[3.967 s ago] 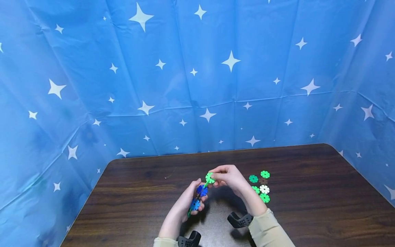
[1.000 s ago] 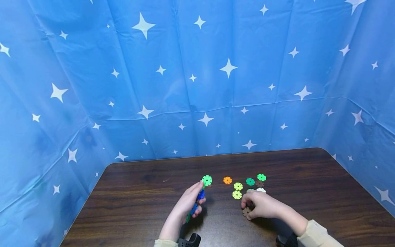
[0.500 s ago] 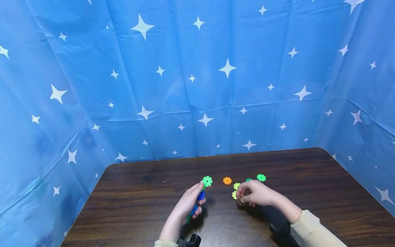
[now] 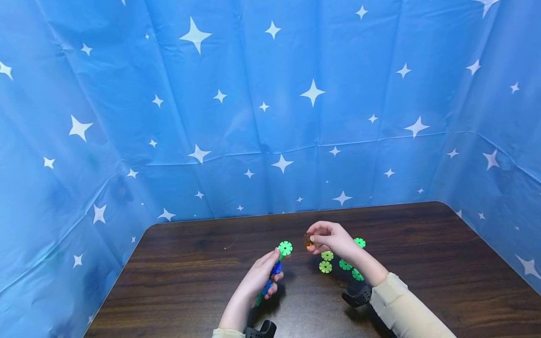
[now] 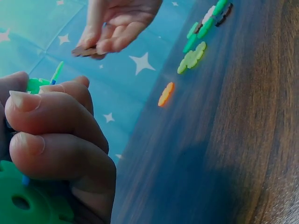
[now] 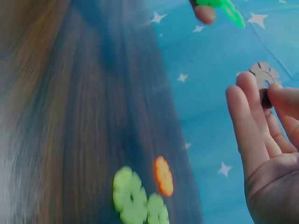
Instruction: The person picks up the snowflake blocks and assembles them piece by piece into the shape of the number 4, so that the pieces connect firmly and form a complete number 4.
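My left hand [image 4: 253, 279] grips a chain of slotted plastic snowflake discs, tilted up over the table. A light green disc [image 4: 285, 248] tops the chain beyond the thumb; blue discs [image 4: 276, 267] show between palm and fingers, and a darker green one [image 5: 28, 200] is at its lower end. The rest of the chain is hidden by the hand. My right hand [image 4: 336, 241] pinches a brown snowflake disc [image 6: 262, 71] between thumb and fingertips, raised above the table. This brown disc is to the right of the chain's top, with a gap between them.
Loose discs lie on the dark wooden table [image 4: 190, 267]: an orange one [image 5: 166, 94], two yellow-green ones [image 4: 325, 267] and several green ones [image 4: 345, 264]. In the left wrist view, white and brown discs lie among the green. A blue star-patterned curtain [image 4: 253, 117] hangs behind the table.
The right hand let go of the chain's top green disc, picked up a brown disc from the table at right, and lifted it leftward and away. The left hand keeps its grip, almost still.
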{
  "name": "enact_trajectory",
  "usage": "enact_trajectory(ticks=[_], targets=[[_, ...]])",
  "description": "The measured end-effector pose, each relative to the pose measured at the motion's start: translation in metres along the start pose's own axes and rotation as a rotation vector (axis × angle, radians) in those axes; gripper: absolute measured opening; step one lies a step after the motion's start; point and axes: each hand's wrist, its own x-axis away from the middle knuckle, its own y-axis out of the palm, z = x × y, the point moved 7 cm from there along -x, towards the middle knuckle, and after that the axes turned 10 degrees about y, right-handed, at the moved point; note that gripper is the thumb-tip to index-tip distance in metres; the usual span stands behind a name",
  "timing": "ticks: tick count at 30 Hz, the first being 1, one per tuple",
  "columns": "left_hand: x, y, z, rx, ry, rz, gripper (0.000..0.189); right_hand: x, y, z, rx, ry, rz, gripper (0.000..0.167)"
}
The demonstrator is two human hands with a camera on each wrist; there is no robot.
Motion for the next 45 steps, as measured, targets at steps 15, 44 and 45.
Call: enact_trajectory(ticks=[15, 44, 45], targets=[[0.001, 0.003, 0.001, -0.008, 0.004, 0.005, 0.061, -0.013, 0.025, -0.008, -0.206, 0.004, -0.028, 0.015], [0.000, 0.000, 0.001, -0.021, -0.002, -0.024, 0.074, -0.014, 0.038, -0.007, -0.226, 0.029, -0.042, 0.015], [0.000, -0.001, 0.001, -0.020, -0.001, -0.021, 0.074, -0.014, 0.038, -0.007, -0.227, 0.031, -0.041, 0.015]])
